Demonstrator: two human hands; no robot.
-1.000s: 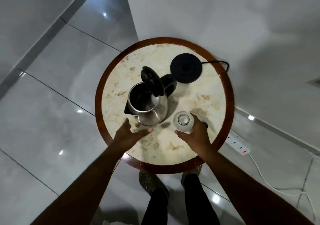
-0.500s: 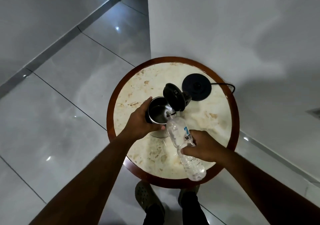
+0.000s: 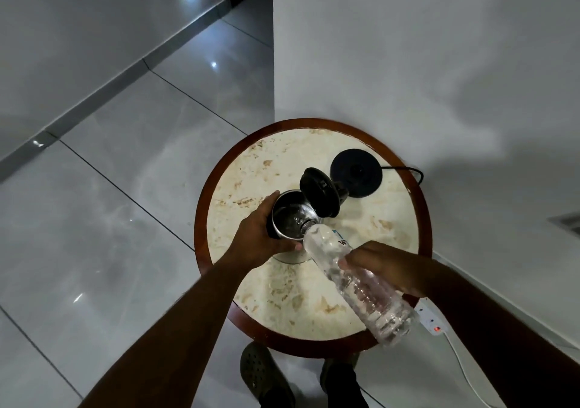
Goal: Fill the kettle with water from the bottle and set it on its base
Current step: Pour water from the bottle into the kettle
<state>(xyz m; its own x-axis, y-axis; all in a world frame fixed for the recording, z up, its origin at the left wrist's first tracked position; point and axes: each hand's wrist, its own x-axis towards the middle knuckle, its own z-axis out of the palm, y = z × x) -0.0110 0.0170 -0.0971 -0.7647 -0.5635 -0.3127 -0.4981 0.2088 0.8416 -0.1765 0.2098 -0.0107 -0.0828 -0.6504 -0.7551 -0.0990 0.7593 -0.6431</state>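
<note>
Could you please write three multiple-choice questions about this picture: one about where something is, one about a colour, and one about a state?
1. Where is the kettle base?
A. On the floor
B. On the round table, behind the kettle
C. Under the kettle

2. What colour is the kettle lid?
A. Black
B. White
C. Red

3. What is the state of the kettle?
A. Closed, standing on its base
B. Lying on its side
C. Open, with the bottle's mouth at its opening

Answers:
1. B: the base lies bare on the tabletop, on the far side of the kettle.
2. A: the raised lid is black, like the base.
3. C: the lid stands up, the left hand steadies the kettle body, and the right hand tilts the bottle into the opening.
</note>
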